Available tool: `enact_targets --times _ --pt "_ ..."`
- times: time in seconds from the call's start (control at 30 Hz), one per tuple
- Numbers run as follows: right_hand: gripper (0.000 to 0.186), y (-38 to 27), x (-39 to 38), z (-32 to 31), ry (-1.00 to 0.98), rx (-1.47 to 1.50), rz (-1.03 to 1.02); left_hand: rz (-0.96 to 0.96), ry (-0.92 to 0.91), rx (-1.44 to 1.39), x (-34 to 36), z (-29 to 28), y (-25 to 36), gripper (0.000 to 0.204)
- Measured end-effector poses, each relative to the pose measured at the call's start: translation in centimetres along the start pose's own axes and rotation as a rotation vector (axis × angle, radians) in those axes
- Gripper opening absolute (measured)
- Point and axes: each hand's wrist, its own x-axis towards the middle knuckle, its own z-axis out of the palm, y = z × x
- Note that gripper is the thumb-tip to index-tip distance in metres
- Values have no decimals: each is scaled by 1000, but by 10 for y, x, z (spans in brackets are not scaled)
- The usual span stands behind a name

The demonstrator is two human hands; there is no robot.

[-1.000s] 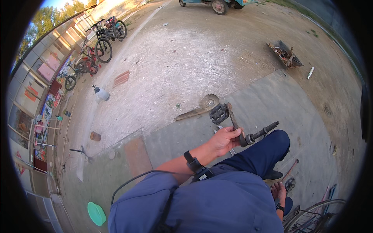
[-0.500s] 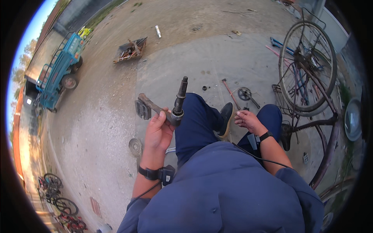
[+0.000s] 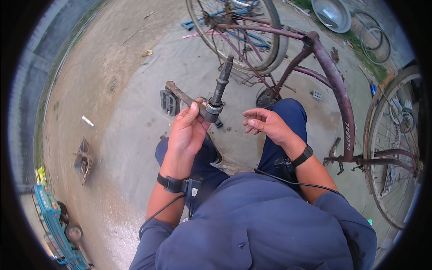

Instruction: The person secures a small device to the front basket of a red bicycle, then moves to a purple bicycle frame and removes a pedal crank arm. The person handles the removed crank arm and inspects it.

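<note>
Crank arm gripped at the knees, bicycle close on the right

Bare concrete (image 3: 135,135) lies open leftward. The left hand (image 3: 186,130) wraps its fingers tight around the rusty crank arm (image 3: 204,105), pedal outward, spindle up. The right hand (image 3: 265,123) hovers near, fingers loosely curled, holding nothing; the maroon bicycle frame (image 3: 333,85) crowds that side.

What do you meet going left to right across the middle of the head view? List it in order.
Small white tube on the ground → pedal → left hand holding the crank arm → right hand → bicycle frame → rear wheel.
</note>
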Motion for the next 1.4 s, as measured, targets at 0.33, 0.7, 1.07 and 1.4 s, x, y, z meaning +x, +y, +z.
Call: enact_targets --times 0.33,0.7,1.07,1.4 --pt "57 -24 -7 -62 149 14 -159 -408 -104 -28 97 29 -92 27" --pt "56 16 3 -100 211 280 -147 -518 -116 -41 119 39 -150 28" --pt "40 34 -8 -115 250 427 -181 -548 -96 -12 123 49 -175 27" --pt "42 47 -3 -116 271 399 -189 -551 -73 -30 124 45 -177 25"
